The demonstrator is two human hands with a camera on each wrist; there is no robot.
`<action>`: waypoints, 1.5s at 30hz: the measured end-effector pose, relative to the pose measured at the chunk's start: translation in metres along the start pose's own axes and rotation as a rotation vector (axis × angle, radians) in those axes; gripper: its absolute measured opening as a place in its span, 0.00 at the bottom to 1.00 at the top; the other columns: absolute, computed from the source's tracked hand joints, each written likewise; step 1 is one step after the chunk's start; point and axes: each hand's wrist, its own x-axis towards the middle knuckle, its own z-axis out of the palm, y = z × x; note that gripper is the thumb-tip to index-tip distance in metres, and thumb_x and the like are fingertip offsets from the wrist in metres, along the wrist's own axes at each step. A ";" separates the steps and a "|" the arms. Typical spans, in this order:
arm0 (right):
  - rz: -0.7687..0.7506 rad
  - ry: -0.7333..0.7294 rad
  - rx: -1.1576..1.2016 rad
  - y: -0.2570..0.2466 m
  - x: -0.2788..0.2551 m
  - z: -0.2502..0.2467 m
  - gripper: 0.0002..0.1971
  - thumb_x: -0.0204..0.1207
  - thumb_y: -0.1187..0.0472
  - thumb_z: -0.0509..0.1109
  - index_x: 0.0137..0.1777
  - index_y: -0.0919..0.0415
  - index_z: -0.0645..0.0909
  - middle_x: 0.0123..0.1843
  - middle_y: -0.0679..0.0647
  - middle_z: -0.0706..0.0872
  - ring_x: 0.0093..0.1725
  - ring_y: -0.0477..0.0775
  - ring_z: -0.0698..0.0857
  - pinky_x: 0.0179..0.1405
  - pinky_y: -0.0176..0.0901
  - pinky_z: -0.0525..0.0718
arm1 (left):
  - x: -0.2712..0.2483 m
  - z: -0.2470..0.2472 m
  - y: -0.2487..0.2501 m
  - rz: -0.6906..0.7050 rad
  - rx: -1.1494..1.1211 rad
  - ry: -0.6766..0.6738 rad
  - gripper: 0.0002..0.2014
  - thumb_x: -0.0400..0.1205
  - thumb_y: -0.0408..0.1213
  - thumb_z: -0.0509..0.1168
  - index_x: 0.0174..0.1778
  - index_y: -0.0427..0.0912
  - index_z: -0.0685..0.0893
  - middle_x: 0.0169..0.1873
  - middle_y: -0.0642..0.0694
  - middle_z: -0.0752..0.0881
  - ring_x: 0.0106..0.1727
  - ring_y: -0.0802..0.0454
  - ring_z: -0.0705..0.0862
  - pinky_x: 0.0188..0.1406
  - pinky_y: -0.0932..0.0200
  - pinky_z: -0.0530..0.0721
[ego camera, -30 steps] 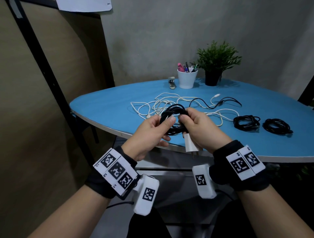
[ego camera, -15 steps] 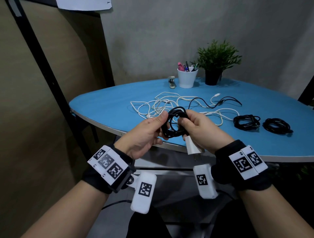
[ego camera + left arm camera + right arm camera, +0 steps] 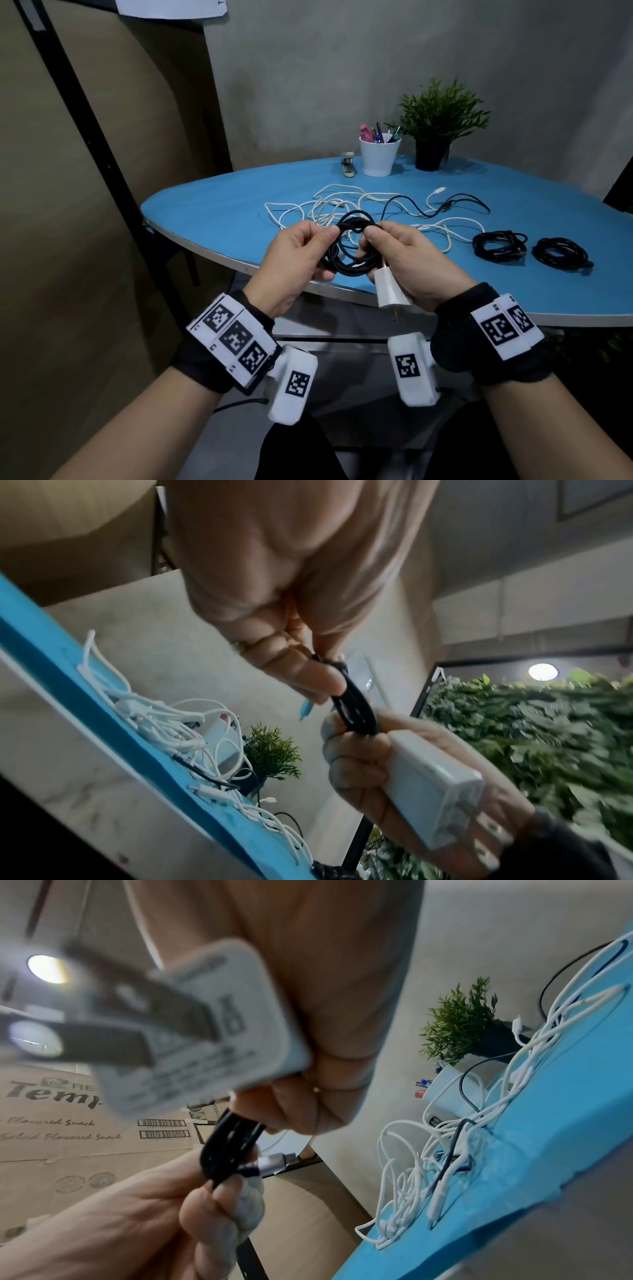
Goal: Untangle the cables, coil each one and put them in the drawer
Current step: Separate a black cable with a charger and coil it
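Step in hand: coiling the black cable (image 3: 352, 246), judged nearly wound, since its loops already hang bunched between both hands.
Next move: likely tuck the metal-tipped connector (image 3: 274, 1161) into the loops so the coil holds, then set it down or carry it to the drawer, which is not in view.
Black cable: several round loops, held in the air just before the table edge (image 3: 219, 246).
Left hand (image 3: 294, 260): thumb and forefinger pinch the loops' left side, with the connector sticking out beside the fingertips.
Right hand (image 3: 407, 260): fingers curl round the loops' right side and the white wall charger (image 3: 388, 291), prongs pointing toward the wrist.
Beyond the fingers: tangled white cables (image 3: 342, 209) with one loose black cable (image 3: 431, 209).
Right of the right hand: two coiled black cables (image 3: 500, 245) on the tabletop.
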 end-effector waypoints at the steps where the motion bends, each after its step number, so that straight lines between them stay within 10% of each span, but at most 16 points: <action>1: 0.006 0.009 -0.004 0.000 0.000 0.000 0.13 0.85 0.62 0.56 0.39 0.61 0.75 0.33 0.52 0.81 0.27 0.38 0.79 0.25 0.31 0.79 | 0.000 0.001 -0.001 0.015 0.030 0.001 0.13 0.83 0.38 0.63 0.32 0.41 0.74 0.28 0.44 0.81 0.23 0.54 0.81 0.19 0.65 0.80; 7: -0.028 0.049 -0.207 0.008 0.005 -0.003 0.12 0.84 0.61 0.58 0.39 0.57 0.75 0.34 0.50 0.79 0.36 0.49 0.77 0.44 0.52 0.78 | -0.003 0.001 0.003 0.057 0.252 -0.042 0.19 0.84 0.47 0.60 0.43 0.30 0.78 0.25 0.40 0.84 0.25 0.44 0.86 0.30 0.53 0.87; 11: -0.053 0.043 -0.314 0.007 0.004 -0.003 0.11 0.84 0.60 0.59 0.39 0.54 0.74 0.34 0.51 0.80 0.38 0.51 0.78 0.50 0.57 0.80 | -0.005 0.000 0.006 0.079 0.406 -0.051 0.25 0.79 0.56 0.63 0.41 0.31 0.78 0.22 0.44 0.80 0.22 0.50 0.85 0.21 0.64 0.78; 29: 0.287 -0.180 0.322 0.012 -0.007 -0.007 0.07 0.75 0.63 0.66 0.51 0.65 0.75 0.34 0.61 0.81 0.27 0.51 0.85 0.21 0.36 0.81 | 0.009 -0.018 -0.011 0.195 0.550 0.140 0.20 0.85 0.50 0.54 0.49 0.34 0.77 0.30 0.39 0.79 0.17 0.60 0.78 0.23 0.58 0.78; 38: 0.299 0.018 0.439 0.009 0.001 -0.002 0.06 0.83 0.62 0.61 0.46 0.64 0.75 0.35 0.57 0.79 0.33 0.50 0.79 0.27 0.41 0.81 | 0.002 0.003 -0.022 -0.005 0.225 0.051 0.09 0.84 0.45 0.60 0.48 0.43 0.78 0.39 0.38 0.86 0.19 0.51 0.83 0.23 0.59 0.83; 45: 0.278 -0.083 0.535 0.010 0.001 0.003 0.09 0.83 0.60 0.61 0.58 0.65 0.73 0.47 0.64 0.81 0.42 0.58 0.84 0.53 0.61 0.85 | -0.002 0.012 -0.019 -0.031 -0.023 0.081 0.07 0.85 0.41 0.60 0.47 0.44 0.80 0.37 0.45 0.84 0.19 0.54 0.82 0.20 0.66 0.82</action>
